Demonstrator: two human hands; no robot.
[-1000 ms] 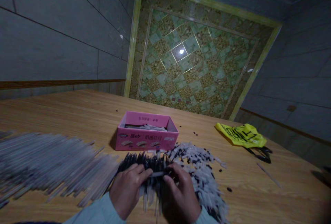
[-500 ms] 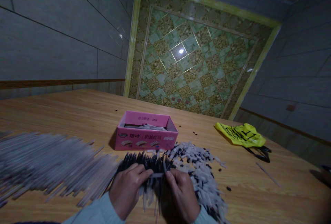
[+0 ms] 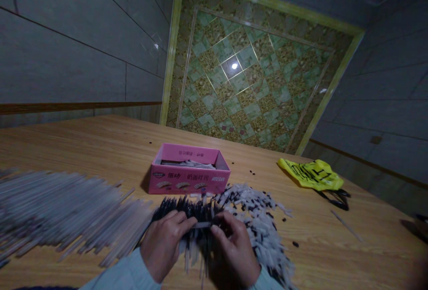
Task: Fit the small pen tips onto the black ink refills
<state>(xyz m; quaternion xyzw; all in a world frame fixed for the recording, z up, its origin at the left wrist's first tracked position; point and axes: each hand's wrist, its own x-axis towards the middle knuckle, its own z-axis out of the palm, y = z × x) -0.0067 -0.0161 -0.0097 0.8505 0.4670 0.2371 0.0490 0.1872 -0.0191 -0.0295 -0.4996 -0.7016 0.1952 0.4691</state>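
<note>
My left hand is closed, thumb and forefinger pinching a thin pale grey tube held crosswise. At the tube's right end are the thumb and bent fingers of my right hand; these fingertips look closed around that end, though shadow partly hides the contact. Under and behind both hands lies a dense bundle of black-tipped thin sticks, resembling pen refills, with pale ends pointing toward me. To the right spreads a heap of small white and black caps or short tubes.
A pink open box with pale sticks inside stands behind the bundle. Long translucent tubes cover the table's left side. On the right lie a yellow bag with black handles and a single stick. Small black bits are scattered about.
My right hand's fingers have shifted; the slanted thin piece at its fingertips no longer shows as clearly. My left hand holds the crosswise tube in nearly the same place.
</note>
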